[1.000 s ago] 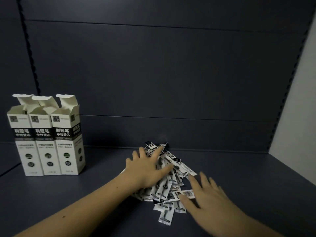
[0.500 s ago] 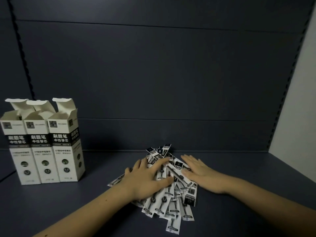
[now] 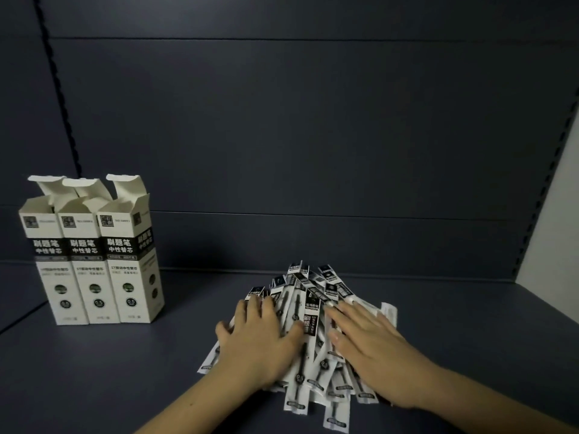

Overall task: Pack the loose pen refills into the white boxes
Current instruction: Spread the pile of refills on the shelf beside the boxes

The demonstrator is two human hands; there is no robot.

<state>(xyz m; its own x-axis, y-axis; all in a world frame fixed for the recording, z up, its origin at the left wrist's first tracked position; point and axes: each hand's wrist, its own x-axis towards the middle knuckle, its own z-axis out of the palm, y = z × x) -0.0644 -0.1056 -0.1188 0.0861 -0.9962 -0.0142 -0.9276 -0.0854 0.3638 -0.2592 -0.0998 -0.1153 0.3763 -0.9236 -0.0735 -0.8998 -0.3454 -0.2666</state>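
Note:
A heap of wrapped pen refills [image 3: 308, 311] in black-and-white sleeves lies on the dark shelf floor, lower centre. My left hand [image 3: 257, 339] lies flat on the heap's left side, fingers straight and spread. My right hand [image 3: 366, 343] lies flat on the right side, fingers pointing up and left. Between the two hands the refills bunch together. Three tall white boxes [image 3: 94, 264] stand upright in a row at the left, their top flaps open. Both hands are well to the right of the boxes.
A dark panelled back wall [image 3: 313, 151] closes the space behind the heap. A pale side wall [image 3: 557, 239] rises at the right. The dark floor [image 3: 109, 371] runs from the boxes toward the front edge.
My right hand has slid in from the right onto the heap. My left hand has shifted left, and the refills are pushed into a tighter, taller pile.

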